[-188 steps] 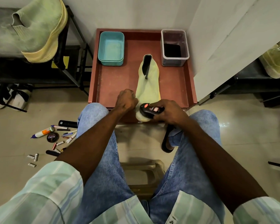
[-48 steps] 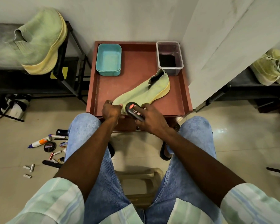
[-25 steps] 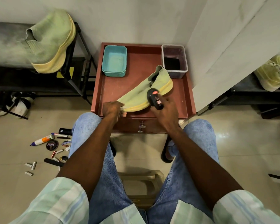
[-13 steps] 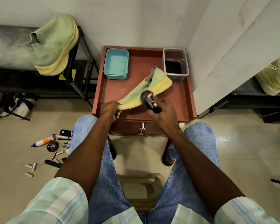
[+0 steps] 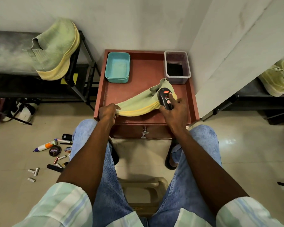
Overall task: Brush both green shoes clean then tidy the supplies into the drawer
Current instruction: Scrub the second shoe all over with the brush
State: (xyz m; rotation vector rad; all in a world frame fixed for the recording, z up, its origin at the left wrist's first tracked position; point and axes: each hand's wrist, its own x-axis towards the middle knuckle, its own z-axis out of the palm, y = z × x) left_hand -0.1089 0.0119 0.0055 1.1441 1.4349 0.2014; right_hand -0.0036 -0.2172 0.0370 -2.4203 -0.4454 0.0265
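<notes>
Green shoe (image 5: 138,102) lies on its side on the red worktop (image 5: 116,90) — left hand (image 5: 107,112) pinching the toe end, right hand (image 5: 175,110) with its grip around a black brush (image 5: 165,99) pressed against the heel — second green shoe (image 5: 56,49) on the rack.

A home's shoe corner: tiled floor (image 5: 236,153), metal shoe rack (image 5: 82,66), small red-brown drawer cabinet (image 5: 146,131).

Batteries (image 5: 33,172) litter the floor — pale sneakers (image 5: 279,79) sit shelved.
</notes>
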